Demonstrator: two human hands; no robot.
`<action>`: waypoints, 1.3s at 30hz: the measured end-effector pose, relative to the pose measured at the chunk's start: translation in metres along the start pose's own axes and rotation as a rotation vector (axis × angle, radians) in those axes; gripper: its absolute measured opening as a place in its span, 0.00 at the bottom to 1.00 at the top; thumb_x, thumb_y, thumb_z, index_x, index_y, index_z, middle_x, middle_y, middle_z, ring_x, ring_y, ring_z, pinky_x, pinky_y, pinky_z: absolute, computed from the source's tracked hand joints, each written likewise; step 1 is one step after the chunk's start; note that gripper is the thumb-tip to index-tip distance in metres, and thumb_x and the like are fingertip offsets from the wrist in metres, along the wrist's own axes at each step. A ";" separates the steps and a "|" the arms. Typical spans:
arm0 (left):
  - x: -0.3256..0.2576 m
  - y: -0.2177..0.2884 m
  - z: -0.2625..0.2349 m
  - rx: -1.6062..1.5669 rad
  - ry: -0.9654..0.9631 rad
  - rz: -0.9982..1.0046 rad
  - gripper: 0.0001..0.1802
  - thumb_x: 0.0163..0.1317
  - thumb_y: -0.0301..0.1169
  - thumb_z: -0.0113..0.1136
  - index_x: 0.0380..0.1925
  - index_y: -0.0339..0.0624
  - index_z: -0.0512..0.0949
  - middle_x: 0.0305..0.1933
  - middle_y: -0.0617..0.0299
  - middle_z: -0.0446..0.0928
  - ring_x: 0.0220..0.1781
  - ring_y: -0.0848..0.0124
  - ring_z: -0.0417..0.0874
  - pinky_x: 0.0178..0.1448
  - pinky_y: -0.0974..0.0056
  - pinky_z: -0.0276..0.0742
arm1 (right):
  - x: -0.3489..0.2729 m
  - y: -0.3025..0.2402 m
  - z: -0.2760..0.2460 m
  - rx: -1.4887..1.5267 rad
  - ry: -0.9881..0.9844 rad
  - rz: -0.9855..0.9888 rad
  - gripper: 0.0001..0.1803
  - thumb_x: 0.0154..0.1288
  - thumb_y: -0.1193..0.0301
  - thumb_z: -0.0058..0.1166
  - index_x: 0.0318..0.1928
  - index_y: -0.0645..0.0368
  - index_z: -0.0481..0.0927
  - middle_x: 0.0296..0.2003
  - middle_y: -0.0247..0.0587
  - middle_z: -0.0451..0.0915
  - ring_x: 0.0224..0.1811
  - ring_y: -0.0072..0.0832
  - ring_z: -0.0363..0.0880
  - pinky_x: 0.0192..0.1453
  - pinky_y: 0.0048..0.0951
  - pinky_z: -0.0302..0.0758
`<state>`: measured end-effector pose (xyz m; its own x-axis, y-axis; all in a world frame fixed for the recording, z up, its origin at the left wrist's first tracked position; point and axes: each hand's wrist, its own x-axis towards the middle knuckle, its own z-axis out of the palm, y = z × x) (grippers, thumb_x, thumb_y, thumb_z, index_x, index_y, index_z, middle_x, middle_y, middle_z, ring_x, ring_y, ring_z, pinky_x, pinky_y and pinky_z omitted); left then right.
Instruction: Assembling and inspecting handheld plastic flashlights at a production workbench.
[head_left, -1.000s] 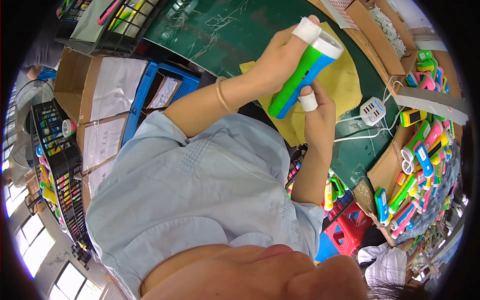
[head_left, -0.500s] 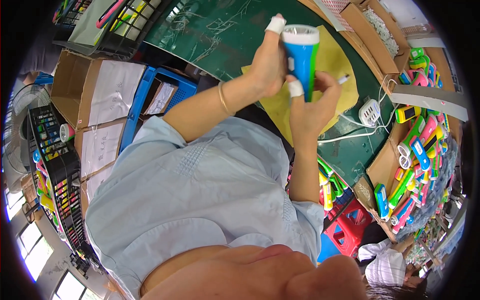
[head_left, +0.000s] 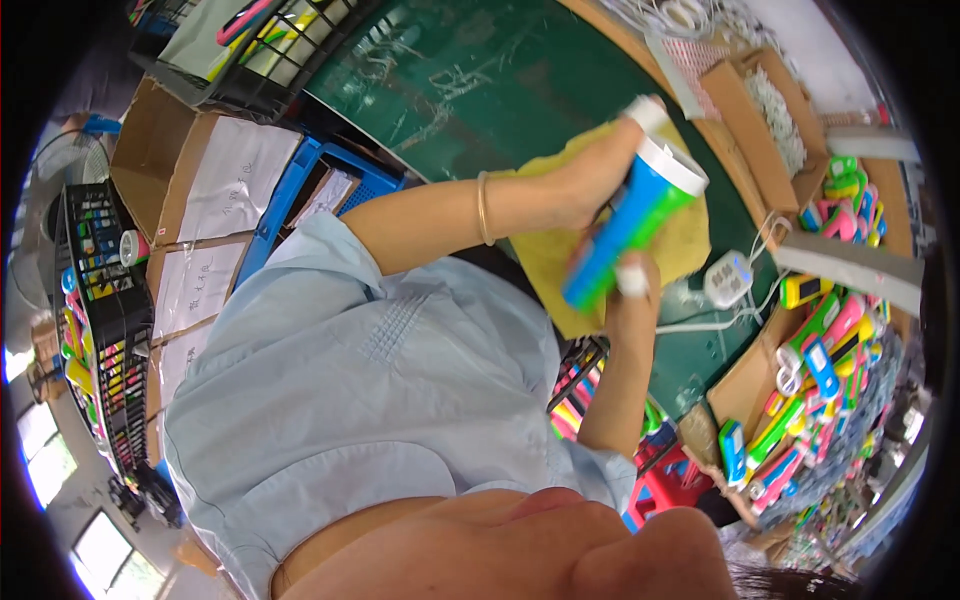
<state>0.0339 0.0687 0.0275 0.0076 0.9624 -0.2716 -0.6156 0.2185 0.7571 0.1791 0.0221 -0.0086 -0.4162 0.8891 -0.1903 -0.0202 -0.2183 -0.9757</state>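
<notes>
Crowded workroom; green counter [head_left: 440, 95], scratched, with a wooden strip along its far edge. Flashlight [head_left: 625, 230], blue and green with a white head, is held above a yellow cloth [head_left: 540, 270] on the counter. It tilts, head toward the far edge, tail toward the near edge. Both hands are on it. Right hand [head_left: 630, 280] is clamped around the tail end, white wrapping on one digit; details blurred. Left hand [head_left: 600, 180] lies against the side, its wrapped thumb beside the white head; its fingers are hidden, so I cannot tell whether it grips. Bracelet [head_left: 484, 208] noted on the left wrist. Toward the counter's right end sits a white charger [head_left: 728, 279] with cables. Beyond the far edge stands a small carton [head_left: 722, 92] holding white pieces. More coloured flashlights [head_left: 822, 368] are heaped past the right end.
</notes>
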 end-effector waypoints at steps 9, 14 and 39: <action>0.189 0.151 -0.159 2.244 0.407 0.910 0.30 0.46 0.38 0.59 0.53 0.50 0.69 0.52 0.57 0.65 0.51 0.58 0.64 0.56 0.52 0.58 | -0.027 -0.105 -0.270 0.028 1.204 -0.312 0.27 0.64 0.51 0.44 0.51 0.63 0.69 0.33 0.43 0.75 0.33 0.33 0.73 0.30 0.33 0.73; 0.219 0.195 -0.184 2.302 -0.002 0.831 0.21 0.47 0.31 0.55 0.46 0.49 0.72 0.44 0.59 0.70 0.47 0.57 0.68 0.47 0.53 0.68 | 0.001 -0.118 -0.369 0.010 1.280 -0.398 0.31 0.58 0.60 0.55 0.43 0.84 0.65 0.42 0.54 0.73 0.39 0.38 0.76 0.38 0.35 0.78; -0.042 -0.014 -0.050 0.285 -0.348 0.124 0.22 0.58 0.36 0.57 0.50 0.40 0.68 0.40 0.66 0.73 0.42 0.79 0.72 0.44 0.72 0.70 | -0.009 -0.011 0.047 -0.075 0.128 -0.189 0.22 0.61 0.66 0.53 0.51 0.64 0.66 0.40 0.40 0.73 0.42 0.24 0.71 0.46 0.25 0.68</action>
<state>0.0029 0.0172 -0.0016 0.2417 0.9703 0.0095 -0.3877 0.0876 0.9176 0.1404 -0.0022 0.0087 -0.2928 0.9561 -0.0109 -0.0178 -0.0169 -0.9997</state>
